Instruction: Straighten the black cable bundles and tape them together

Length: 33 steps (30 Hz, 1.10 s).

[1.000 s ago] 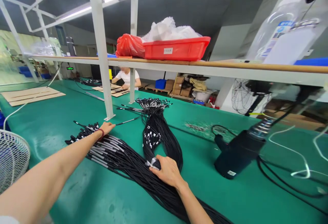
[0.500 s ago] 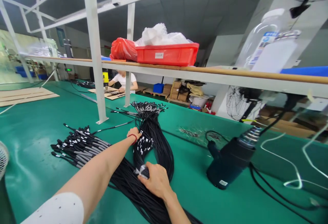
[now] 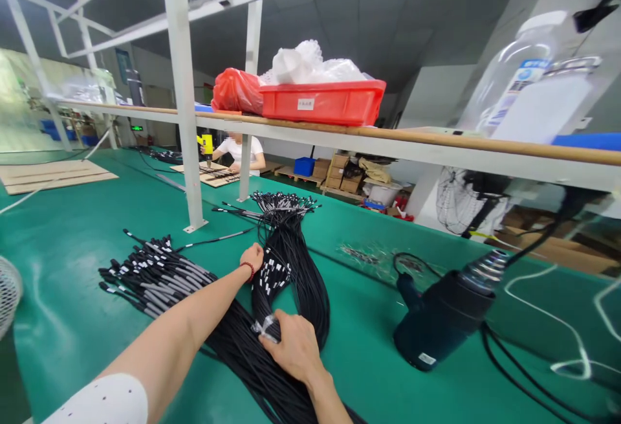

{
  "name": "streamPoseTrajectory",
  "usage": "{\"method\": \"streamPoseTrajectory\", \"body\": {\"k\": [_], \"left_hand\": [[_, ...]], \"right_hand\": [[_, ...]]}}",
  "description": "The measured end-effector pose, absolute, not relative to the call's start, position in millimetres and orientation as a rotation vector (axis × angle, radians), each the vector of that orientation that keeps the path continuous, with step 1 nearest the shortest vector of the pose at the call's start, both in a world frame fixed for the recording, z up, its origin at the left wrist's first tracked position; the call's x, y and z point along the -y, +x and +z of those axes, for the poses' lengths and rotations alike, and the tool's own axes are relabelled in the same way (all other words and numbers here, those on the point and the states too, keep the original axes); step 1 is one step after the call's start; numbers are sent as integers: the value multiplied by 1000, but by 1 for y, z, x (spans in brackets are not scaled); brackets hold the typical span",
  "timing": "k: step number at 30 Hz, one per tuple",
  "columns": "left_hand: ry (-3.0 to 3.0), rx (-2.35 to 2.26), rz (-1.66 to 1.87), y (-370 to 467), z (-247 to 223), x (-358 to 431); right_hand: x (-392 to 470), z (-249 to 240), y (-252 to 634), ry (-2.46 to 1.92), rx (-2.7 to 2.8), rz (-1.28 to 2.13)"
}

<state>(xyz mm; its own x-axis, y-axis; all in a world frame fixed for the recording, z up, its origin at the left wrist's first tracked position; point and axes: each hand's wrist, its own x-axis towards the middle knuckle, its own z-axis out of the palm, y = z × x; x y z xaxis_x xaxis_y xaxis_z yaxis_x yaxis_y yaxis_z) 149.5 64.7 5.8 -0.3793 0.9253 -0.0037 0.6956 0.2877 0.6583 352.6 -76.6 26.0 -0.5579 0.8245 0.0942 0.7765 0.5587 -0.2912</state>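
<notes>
A long bundle of black cables (image 3: 295,268) lies folded on the green bench, its connector ends fanned out towards the far side. My right hand (image 3: 291,346) presses down on the bundle where a clear plastic tie (image 3: 264,327) wraps it. My left hand (image 3: 253,257), with a red bracelet at the wrist, grips the white-tagged cable ends (image 3: 272,272) of the same bundle. A second bundle of cables with grey sleeves (image 3: 160,275) lies to the left, apart from both hands.
A dark heat gun (image 3: 446,311) with its cord lies to the right. A white frame post (image 3: 187,120) stands behind the cables. A red bin (image 3: 323,101) sits on the shelf above. A co-worker (image 3: 237,151) sits at the far end. A fan guard (image 3: 7,291) shows at left.
My left hand left the grey-sleeved bundle at left and moved right onto the tagged ends of the middle bundle. My right hand stayed on the tie.
</notes>
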Motion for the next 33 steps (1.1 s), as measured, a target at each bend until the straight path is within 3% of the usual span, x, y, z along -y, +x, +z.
{"method": "streamPoseTrajectory", "body": {"k": [9, 33], "left_hand": [[1476, -1960, 765, 112, 0, -22], [1697, -2164, 528, 127, 8, -12]], "right_hand": [[70, 19, 351, -1320, 2592, 311], [72, 21, 351, -1327, 2611, 266]]}}
